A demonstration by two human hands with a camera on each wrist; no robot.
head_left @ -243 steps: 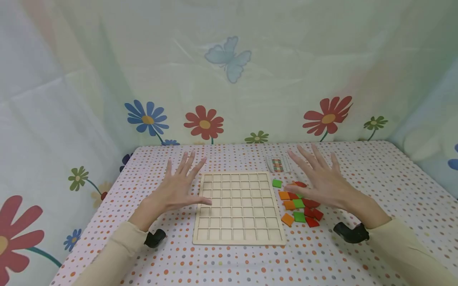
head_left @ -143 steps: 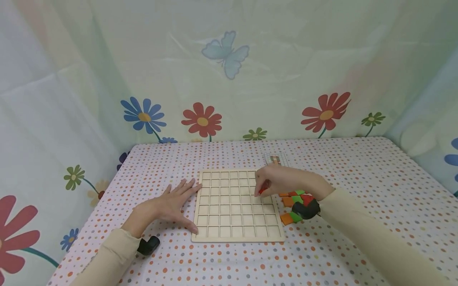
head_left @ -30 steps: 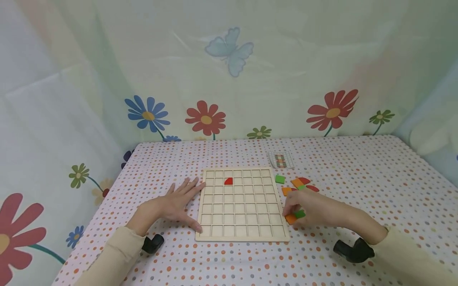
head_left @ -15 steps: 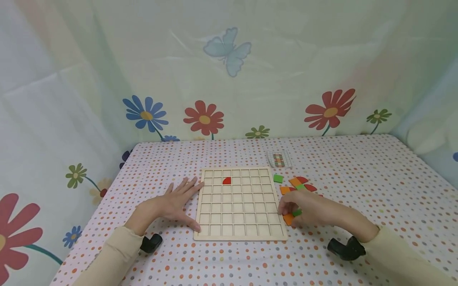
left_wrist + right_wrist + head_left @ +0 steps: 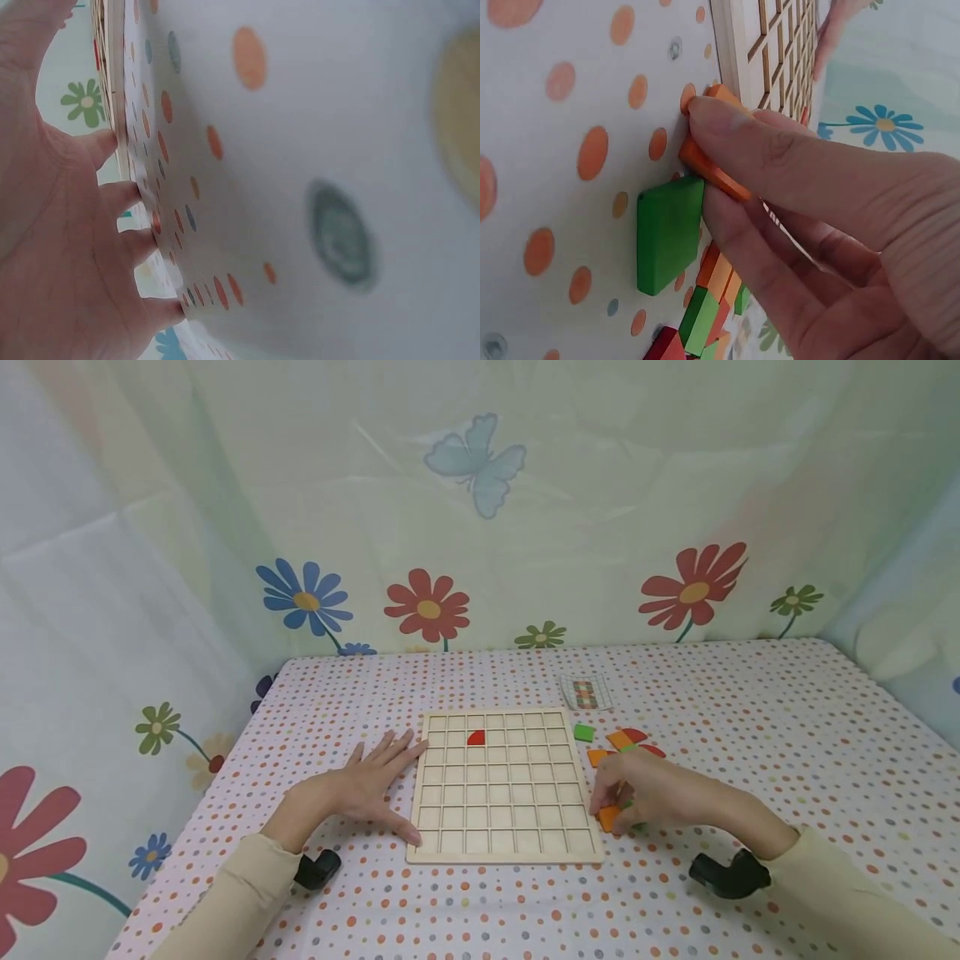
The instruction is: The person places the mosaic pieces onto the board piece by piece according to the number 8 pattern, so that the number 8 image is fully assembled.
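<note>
My left hand [image 5: 360, 789] lies with fingers spread, thumb and fingertips touching the left edge of a wooden grid board [image 5: 500, 818]. In the left wrist view its fingertips [image 5: 171, 310] rest along that edge and the tablecloth. One red quarter-circle tile [image 5: 477, 737] sits in a cell of the second row. Beside the board's right edge, my right hand [image 5: 652, 787] pinches an orange square tile [image 5: 716, 174] between thumb and fingers, the tile tilted. A green square tile [image 5: 671, 232] lies right by those fingers. My palm partly hides the loose tiles in the head view.
Several orange, green and red tiles lie right of the board, among them a lone green tile [image 5: 583, 732] and a red one [image 5: 633, 736]. Behind them is a patterned card [image 5: 586, 693] with a coloured grid. A dotted cloth [image 5: 495, 910] covers the table.
The red quarter-circle tile has gone from my right hand into the board. That hand moved back to the loose tiles and took hold of an orange one. My left hand settled at the board's edge.
</note>
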